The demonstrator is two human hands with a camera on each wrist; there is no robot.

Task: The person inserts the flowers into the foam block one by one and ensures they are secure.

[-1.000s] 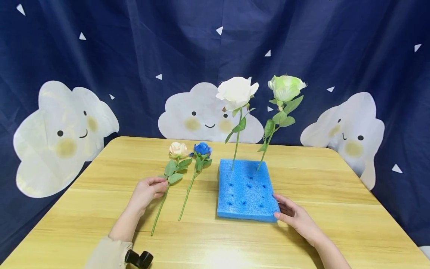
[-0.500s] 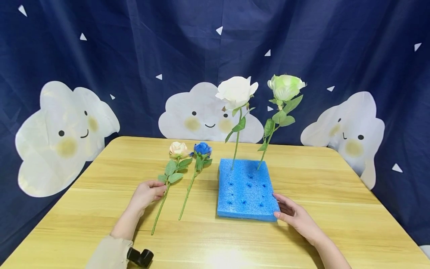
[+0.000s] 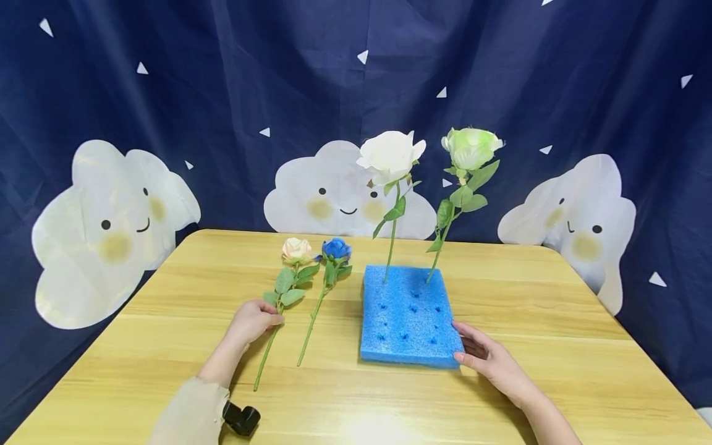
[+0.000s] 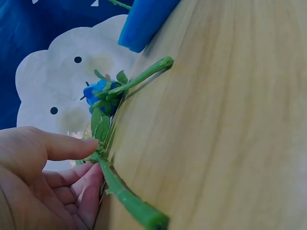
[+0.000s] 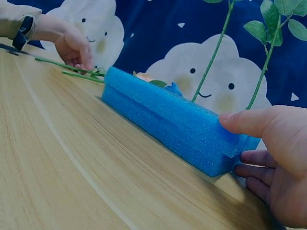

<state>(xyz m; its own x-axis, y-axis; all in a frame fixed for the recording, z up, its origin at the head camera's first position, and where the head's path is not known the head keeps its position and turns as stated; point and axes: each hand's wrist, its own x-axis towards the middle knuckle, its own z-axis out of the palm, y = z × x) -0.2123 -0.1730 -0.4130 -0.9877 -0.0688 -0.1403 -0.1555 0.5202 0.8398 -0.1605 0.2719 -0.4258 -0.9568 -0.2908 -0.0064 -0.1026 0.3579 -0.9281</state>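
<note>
Head view, from the far left: a smiling white cloud (image 3: 114,244) prints bright on the smooth navy backdrop (image 3: 311,74), then comes a beige sleeve (image 3: 191,411) with a black device (image 3: 243,419) at the wrist. The left hand (image 3: 251,320) pinches the green stem of a pale pink rose (image 3: 292,297), low at the wood-grain tabletop (image 3: 311,408); whether that stem touches the wood, I can't tell. Just beside it lies a blue rose (image 3: 336,250), ruffled bloom toward the table's far edge. Now a strip of wood opens up before the blue foam block (image 3: 397,318), a porous slab pocked with small dark holes, well inside the table's edges. Near its far side stand a full-petalled white rose (image 3: 391,156) and, leaning right, a green-tinged rose (image 3: 471,148). And the right hand (image 3: 492,361), well apart from the left, grips the block's near right corner, tabletop stretching beyond.
</note>
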